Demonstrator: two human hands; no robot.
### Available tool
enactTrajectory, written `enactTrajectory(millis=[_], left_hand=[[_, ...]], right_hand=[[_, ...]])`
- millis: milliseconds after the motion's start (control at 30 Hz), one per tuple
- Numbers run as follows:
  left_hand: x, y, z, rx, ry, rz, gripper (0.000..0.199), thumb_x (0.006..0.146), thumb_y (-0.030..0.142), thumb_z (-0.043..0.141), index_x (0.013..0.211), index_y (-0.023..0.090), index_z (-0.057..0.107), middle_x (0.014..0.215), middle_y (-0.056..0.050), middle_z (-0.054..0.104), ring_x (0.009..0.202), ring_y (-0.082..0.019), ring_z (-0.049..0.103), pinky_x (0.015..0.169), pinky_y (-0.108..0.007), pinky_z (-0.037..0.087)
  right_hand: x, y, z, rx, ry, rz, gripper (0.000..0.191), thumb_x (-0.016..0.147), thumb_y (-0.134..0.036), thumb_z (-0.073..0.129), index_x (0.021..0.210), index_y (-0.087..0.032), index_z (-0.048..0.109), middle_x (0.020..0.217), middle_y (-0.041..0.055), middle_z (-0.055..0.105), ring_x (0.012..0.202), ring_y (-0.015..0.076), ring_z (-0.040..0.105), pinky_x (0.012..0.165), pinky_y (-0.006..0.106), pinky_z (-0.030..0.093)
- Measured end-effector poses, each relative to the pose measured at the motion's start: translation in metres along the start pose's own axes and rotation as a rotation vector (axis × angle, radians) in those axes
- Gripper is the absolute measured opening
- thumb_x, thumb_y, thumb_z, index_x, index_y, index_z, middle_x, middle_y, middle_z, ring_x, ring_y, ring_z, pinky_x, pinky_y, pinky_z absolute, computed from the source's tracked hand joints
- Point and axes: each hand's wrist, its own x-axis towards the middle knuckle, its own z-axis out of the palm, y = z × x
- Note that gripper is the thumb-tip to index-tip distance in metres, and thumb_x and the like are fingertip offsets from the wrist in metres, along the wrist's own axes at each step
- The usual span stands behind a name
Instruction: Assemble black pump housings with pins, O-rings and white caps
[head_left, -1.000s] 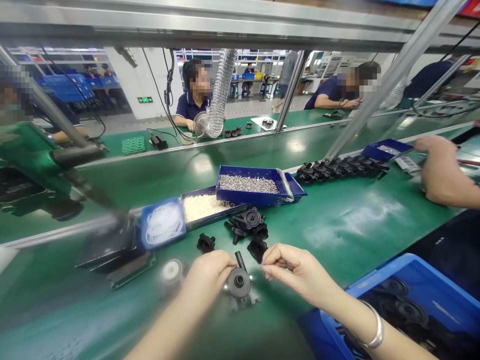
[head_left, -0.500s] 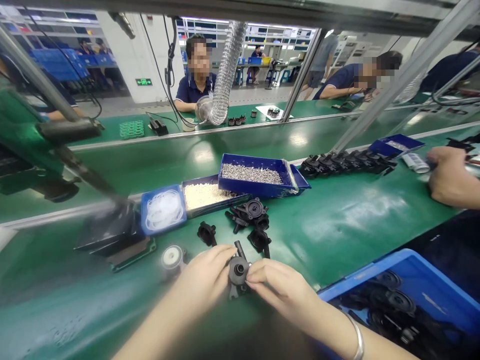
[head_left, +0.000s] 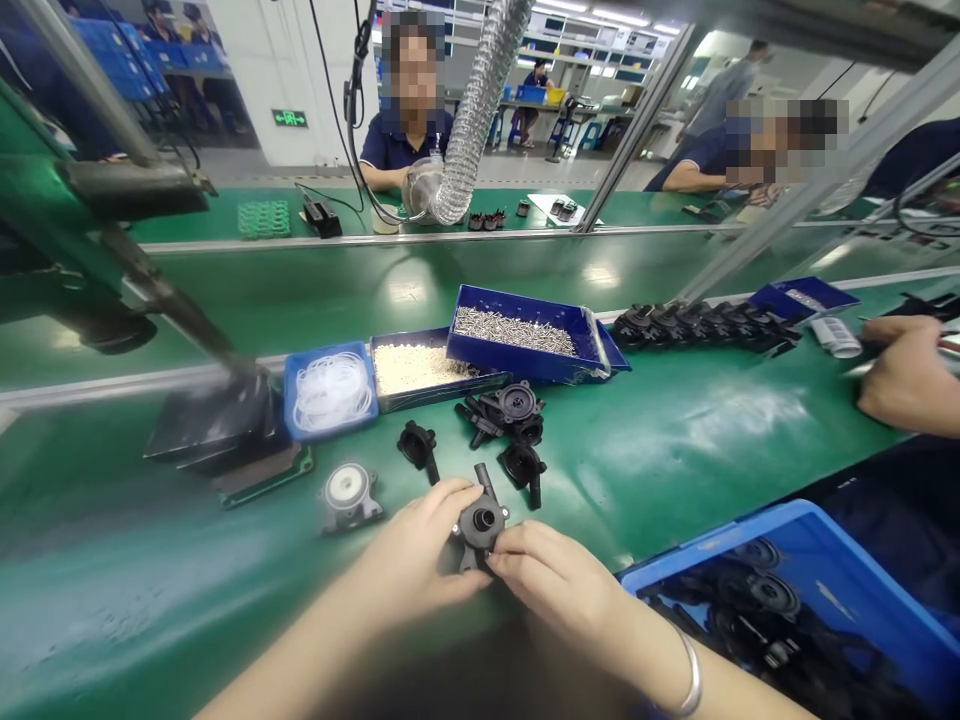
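A black round housing (head_left: 481,519) with a short spout and a pipe pointing up lies between my two hands. My left hand (head_left: 427,545) grips its left side with fingers and thumb. The fingertips of my right hand (head_left: 540,570) are pinched at its lower right edge; anything small in them is hidden. Beyond the housing lie a loose black cover (head_left: 417,445), another black cover (head_left: 523,465) and a small pile of black parts (head_left: 517,402). Left of my left hand sits a grey part with a white disc (head_left: 348,486).
Behind are a blue tray of white rings (head_left: 331,433), a tray of cream pieces (head_left: 379,390) and a tray of screws (head_left: 517,362). A blue crate (head_left: 862,560) of black parts stands right. Another person's hand (head_left: 904,375) is at far right.
My left thumb has moved lower along the housing, and my right fingertips have shifted from its right side to the lower right. The view has tilted slightly downward.
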Motion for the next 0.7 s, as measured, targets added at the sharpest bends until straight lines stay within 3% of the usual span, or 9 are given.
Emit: enactTrajectory(millis=[100, 300, 500, 700], left_hand=[[-0.001, -0.004, 0.002, -0.014, -0.012, -0.002, 0.07, 0.076, 0.025, 0.073, 0.138, 0.023, 0.039, 0.143, -0.013, 0.048, 0.125, -0.028, 0.055, 0.106, -0.043, 0.049], [-0.004, -0.008, 0.002, -0.01, -0.043, -0.002, 0.076, 0.077, 0.029, 0.074, 0.141, 0.025, 0.034, 0.146, -0.013, 0.044, 0.128, -0.029, 0.053, 0.107, -0.044, 0.047], [-0.007, -0.014, -0.001, -0.016, -0.099, -0.011, 0.079, 0.081, 0.028, 0.07, 0.147, 0.03, 0.026, 0.152, -0.01, 0.036, 0.132, -0.028, 0.049, 0.11, -0.044, 0.045], [-0.007, -0.018, 0.002, -0.004, -0.109, 0.011, 0.078, 0.083, 0.034, 0.069, 0.147, 0.027, 0.025, 0.151, -0.012, 0.036, 0.135, -0.028, 0.046, 0.111, -0.045, 0.043]], right_hand=[[-0.003, 0.002, -0.004, -0.034, 0.016, -0.022, 0.024, 0.092, -0.008, 0.06, 0.116, -0.013, 0.059, 0.101, 0.011, 0.06, 0.091, 0.0206, 0.056, 0.079, 0.035, 0.053], [-0.016, 0.006, -0.012, -0.058, 0.207, 0.054, 0.052, 0.088, -0.003, 0.058, 0.137, -0.012, 0.045, 0.113, 0.0143, 0.052, 0.102, 0.0227, 0.053, 0.084, 0.037, 0.052], [-0.022, 0.004, 0.003, -0.146, 0.094, -0.033, 0.05, 0.083, -0.002, 0.06, 0.131, -0.013, 0.055, 0.113, 0.0142, 0.049, 0.095, 0.024, 0.05, 0.078, 0.04, 0.051], [-0.023, 0.005, 0.008, -0.134, 0.135, -0.031, 0.051, 0.081, 0.001, 0.059, 0.13, -0.011, 0.055, 0.113, 0.0148, 0.05, 0.097, 0.0242, 0.05, 0.079, 0.041, 0.051]])
